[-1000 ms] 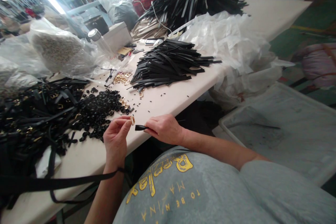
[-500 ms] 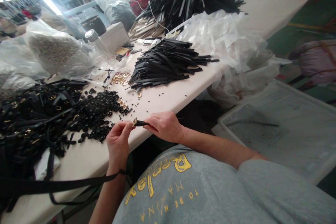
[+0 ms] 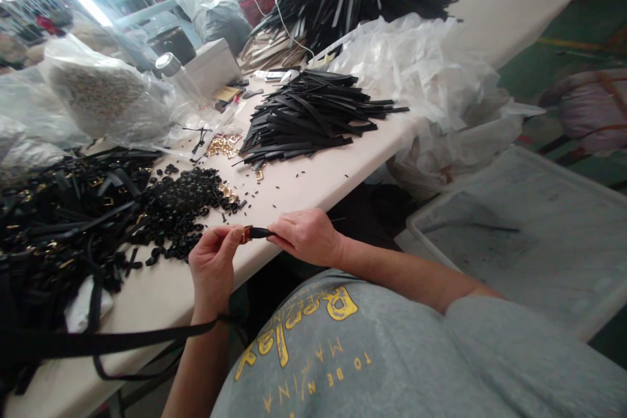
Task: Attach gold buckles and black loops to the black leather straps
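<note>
My left hand [image 3: 215, 256] pinches a small gold buckle [image 3: 246, 234] between thumb and fingers, over the table's near edge. From the buckle a short length of black strap [image 3: 260, 233] runs to my right hand [image 3: 304, 235], whose closed fingers grip it. The strap passes into the buckle frame; the rest of it is hidden by the right hand. Just beyond my left hand lies a heap of small black loops [image 3: 183, 199]. Gold buckles [image 3: 225, 145] are piled farther back, beside a stack of black straps [image 3: 313, 114].
At left is a tangle of black straps with buckles [image 3: 63, 209]. Clear plastic bags [image 3: 98, 91] stand behind it. Crumpled plastic sheeting [image 3: 411, 72] hangs over the table's [image 3: 323, 176] right edge. A pale plastic bin [image 3: 529, 255] stands to my right.
My left hand has shifted slightly left. The buckle has turned and now sits on the strap's end, in line with it. My right hand has stayed nearly in place.
</note>
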Tool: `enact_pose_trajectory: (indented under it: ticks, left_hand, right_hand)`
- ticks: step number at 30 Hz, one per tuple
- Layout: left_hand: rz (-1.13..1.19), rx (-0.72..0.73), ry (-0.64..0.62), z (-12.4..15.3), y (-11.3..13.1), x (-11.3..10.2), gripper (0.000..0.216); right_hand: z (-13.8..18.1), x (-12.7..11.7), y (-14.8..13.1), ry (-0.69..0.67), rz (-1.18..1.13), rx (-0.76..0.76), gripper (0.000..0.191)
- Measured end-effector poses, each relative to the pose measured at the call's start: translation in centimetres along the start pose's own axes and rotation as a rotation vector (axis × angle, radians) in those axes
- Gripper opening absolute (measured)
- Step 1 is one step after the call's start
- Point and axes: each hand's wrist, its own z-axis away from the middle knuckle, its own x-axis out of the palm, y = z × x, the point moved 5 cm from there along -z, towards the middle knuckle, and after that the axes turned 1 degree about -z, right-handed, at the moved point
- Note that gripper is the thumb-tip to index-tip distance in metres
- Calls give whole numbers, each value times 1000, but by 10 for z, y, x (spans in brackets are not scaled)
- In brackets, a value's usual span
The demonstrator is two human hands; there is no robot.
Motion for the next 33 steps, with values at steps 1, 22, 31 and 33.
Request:
enact_pose_trajectory:
  ticks: [1,22,31,33]
  left_hand:
    - [-7,-10,-13,0,0,1,18]
    - [-198,66,-93,-4,6,1,16]
    - [-196,86,-121,2,-5,0,13]
    - [-201,85,-119,3,-4,1,15]
  right_hand:
    - [0,0,0,-2,0,1,29]
    - [5,14,20,-401,-461,497,14]
    - [7,28,15,-546,-500,501,22]
    - [7,27,15,-569,-462,470,22]
